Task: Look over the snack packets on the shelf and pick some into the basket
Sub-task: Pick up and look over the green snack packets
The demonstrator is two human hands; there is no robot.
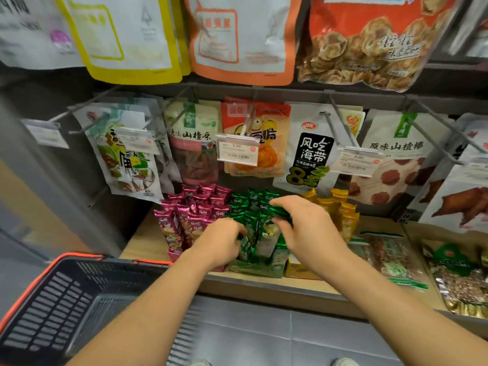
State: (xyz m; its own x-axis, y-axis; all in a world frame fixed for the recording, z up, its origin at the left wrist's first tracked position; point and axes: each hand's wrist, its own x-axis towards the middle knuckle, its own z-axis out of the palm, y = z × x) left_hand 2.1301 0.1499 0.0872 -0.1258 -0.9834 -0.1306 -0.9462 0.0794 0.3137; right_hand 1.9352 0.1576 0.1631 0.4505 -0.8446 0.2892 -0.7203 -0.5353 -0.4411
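Grey store racking fills the far side of the head view, with large snack bags (369, 40) hanging along the top and a second row of smaller bags (311, 151) on pegs below them, two price tags (237, 151) clipped in front. Under the pegs runs a pale wooden shelf (142, 241). On it stand three groups of small upright packets, side by side and touching: pink packets (195, 207) on the left, green packets (248, 204) in the middle and yellow packets (340, 210) on the right. Further right, flat bags (390, 257) lie on the shelf board.

Both arms reach forward into the middle group. The left hand (224, 244) sits at the near left of the green packets, its fingers curled down among them and pinching one at its top. The right hand (303, 228) lies just beside it on the right, knuckles up, its fingers bent over the tops of green packets further back, with foil caught between thumb and fingers. The two hands are close but do not touch.

At the near left, below the shelf edge, sits a black slatted basket (52, 299) with an orange rim, over a grey tiled floor (264, 334).
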